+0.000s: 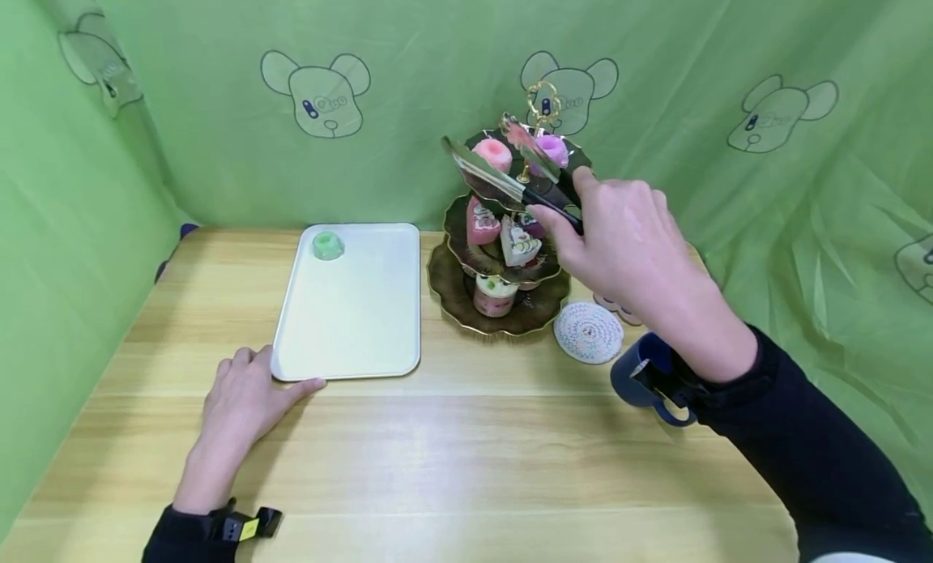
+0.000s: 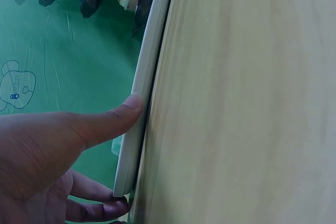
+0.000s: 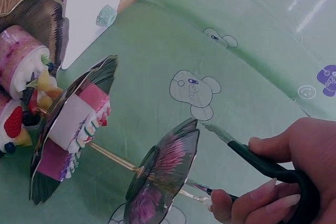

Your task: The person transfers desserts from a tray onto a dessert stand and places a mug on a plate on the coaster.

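Note:
My right hand (image 1: 632, 232) grips food tongs (image 1: 490, 174) by their black handle, above the top tier of a cake stand (image 1: 532, 189). The tongs' arms stand apart, over a pink donut (image 1: 492, 152) and a purple donut (image 1: 554, 147). A coral-coloured piece shows beside one arm; whether the tongs touch it, I cannot tell. In the left wrist view, my left hand (image 2: 58, 156) holds a corner of the white tray (image 2: 144, 85), thumb on the near edge and fingers at the side. A green donut (image 1: 328, 245) sits near the tray's far-left corner.
Cake slices (image 1: 519, 243) lie on the middle tier, and a round cup dessert (image 1: 494, 297) on the bottom one. Right of the stand are a woven coaster (image 1: 589, 333) and a dark blue mug (image 1: 632, 378), partly behind my wrist. Green cloth (image 1: 437, 77) hangs behind.

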Available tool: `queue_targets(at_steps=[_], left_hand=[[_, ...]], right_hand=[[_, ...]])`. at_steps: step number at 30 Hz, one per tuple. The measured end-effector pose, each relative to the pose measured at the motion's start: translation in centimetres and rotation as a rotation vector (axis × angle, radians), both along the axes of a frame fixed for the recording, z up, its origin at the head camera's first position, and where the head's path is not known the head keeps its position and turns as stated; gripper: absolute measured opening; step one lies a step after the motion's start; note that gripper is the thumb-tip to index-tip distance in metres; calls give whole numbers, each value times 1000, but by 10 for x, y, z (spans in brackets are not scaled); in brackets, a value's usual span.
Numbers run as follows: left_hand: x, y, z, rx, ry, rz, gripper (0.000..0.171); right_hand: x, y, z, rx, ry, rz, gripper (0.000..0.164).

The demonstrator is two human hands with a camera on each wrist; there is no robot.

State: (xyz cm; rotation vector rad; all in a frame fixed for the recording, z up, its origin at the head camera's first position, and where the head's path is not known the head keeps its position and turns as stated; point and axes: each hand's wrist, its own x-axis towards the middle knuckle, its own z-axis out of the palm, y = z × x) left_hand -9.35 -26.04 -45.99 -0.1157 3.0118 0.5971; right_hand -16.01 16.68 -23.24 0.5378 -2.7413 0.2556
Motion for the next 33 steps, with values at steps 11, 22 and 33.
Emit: queue_targets(at_steps=[11,22,33], left_hand=[[-2,-1,1,0,-11,0,102],[-1,-3,0,7,-10,6,101],[-2,-1,0,4,1,-2,98]], right_hand=[[6,-33,-7,-11,83,76,71],[-5,-106,-40,106,-24,147,77],[-36,-160,-95,160,-64,135,72]])
